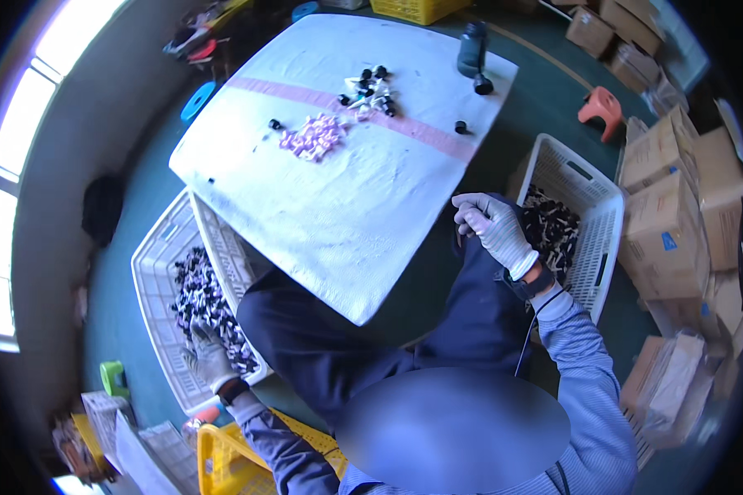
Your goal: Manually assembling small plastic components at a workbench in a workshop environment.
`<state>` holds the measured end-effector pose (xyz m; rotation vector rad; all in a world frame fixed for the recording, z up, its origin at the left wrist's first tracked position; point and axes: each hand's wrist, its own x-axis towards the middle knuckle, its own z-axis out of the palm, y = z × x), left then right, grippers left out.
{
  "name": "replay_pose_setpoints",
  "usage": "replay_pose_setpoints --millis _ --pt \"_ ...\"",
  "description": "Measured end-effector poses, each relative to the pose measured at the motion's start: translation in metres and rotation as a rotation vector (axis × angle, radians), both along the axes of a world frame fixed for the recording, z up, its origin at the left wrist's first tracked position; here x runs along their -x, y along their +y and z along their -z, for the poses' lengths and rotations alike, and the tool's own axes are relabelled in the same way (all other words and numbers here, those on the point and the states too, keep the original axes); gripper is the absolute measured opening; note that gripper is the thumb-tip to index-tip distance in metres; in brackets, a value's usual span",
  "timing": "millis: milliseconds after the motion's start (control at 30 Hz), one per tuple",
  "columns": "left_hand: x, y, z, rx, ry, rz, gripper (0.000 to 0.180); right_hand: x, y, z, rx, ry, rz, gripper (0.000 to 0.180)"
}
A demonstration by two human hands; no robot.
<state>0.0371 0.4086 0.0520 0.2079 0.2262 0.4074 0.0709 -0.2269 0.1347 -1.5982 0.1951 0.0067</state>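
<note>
Left hand, gloved, lower left of frame: reaching down into the left basket, fingers buried among small black-and-white parts; whether it grips any cannot be told.

Right hand, gloved, right of centre: raised at the table's edge, fingers curled loosely, possibly pinching one small piece, though the view is too coarse to confirm.

Right basket, white, just beside that hand: holds a further heap of dark parts.

Table, white-covered, centre of frame: bears a small pile of pink pieces, a cluster of black and white pieces above it, and a dark bottle near the upper edge.

Progress, by estimate: only small piles lie on the table, while both baskets remain well stocked; most of the work appears outstanding.

Cardboard boxes, right edge.
</note>
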Motion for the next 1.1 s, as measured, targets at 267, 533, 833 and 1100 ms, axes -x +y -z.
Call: replay_pose_setpoints --millis 267,533,833,1100 --pt "-0.087 -0.101 -0.011 -0.188 0.086 0.204 0.021 -0.054 -0.008 -0.002 0.129 0.062 -0.009 0.024" --pt "-0.178 -0.232 -0.038 -0.416 0.164 0.587 0.037 -0.178 -0.014 0.048 0.347 0.14 -0.013 0.032" --pt "-0.209 -0.271 -0.003 -0.465 0.338 0.671 0.04 -0.341 -0.016 0.062 0.868 0.1 0.067 0.036" --pt "-0.212 -0.287 -0.029 -0.631 0.374 0.683 0.033 -0.433 0.008 0.076 1.237 0.069 0.021 0.04"
